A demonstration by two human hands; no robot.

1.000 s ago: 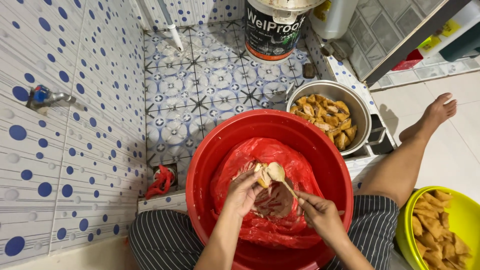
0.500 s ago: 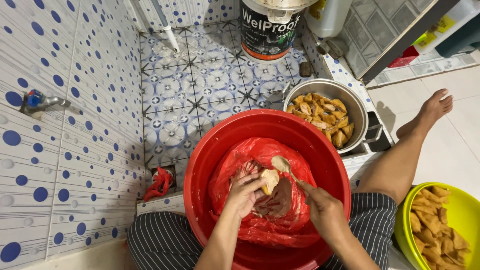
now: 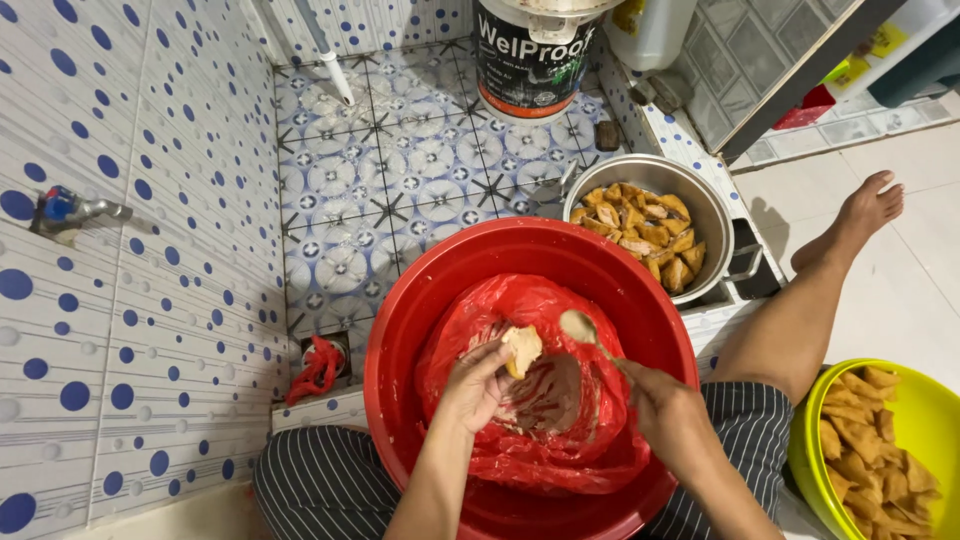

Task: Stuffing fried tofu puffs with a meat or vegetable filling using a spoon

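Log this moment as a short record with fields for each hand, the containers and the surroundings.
left hand: holds a pale fried piece over the red basin
right hand: holds a spoon, bowl up beside the piece
basin lining: red plastic bag with brownish paste
metal pot: fried pieces, beyond the basin
yellow-green bowl: more fried pieces, at right
floor: patterned tiles

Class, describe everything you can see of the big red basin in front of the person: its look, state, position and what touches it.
The red basin is round, deep and looks like glossy plastic. It stands upright on the floor between the person's knees. A crumpled red plastic bag lines it, holding a brownish paste. Above it, the left hand holds a pale piece of food and the right hand holds a spoon. A metal pot of fried pieces stands just behind its rim.
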